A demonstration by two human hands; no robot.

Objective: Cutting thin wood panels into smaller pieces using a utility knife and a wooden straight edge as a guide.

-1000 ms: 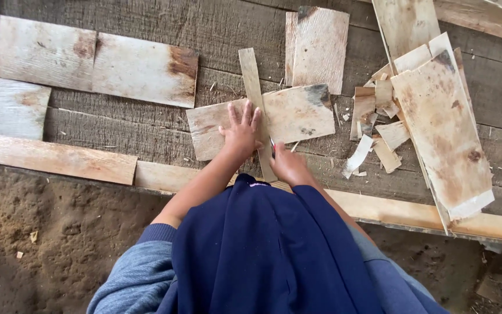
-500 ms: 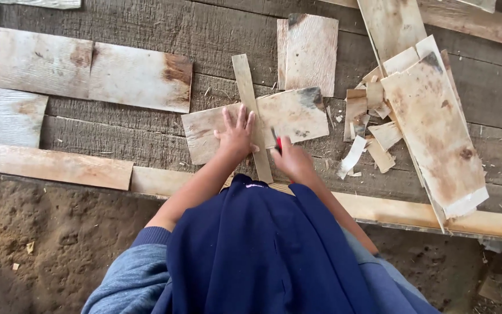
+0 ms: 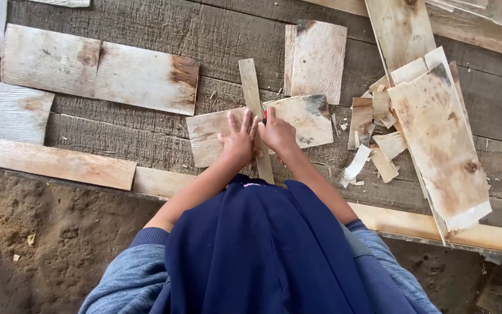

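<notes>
At frame centre, the left hand (image 3: pixel 239 138) presses flat, fingers spread, on a thin wood sheet (image 3: pixel 210 135) and the narrow strip (image 3: pixel 251 87) crossing it. The right hand (image 3: pixel 276 131) is curled closed around a red-tipped tool (image 3: pixel 264 113) beside the strip.

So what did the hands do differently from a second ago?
The right hand moved up along the narrow wooden strip, with a small red tool at its fingers. The left hand stayed flat on the thin wooden sheet. The strip, sheet and scrap pile kept their places.
</notes>
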